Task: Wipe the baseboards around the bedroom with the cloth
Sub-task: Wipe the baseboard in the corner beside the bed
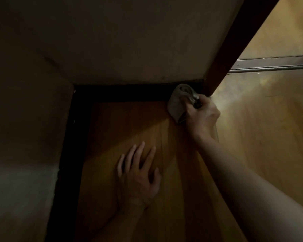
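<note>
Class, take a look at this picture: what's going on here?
A person is wiping a dark baseboard low in a dim room. Their right hand grips a bunched cloth at the baseboard's right end, beside a brown wooden frame. Their left hand lies flat on the wooden floor, fingers spread, holding nothing.
</note>
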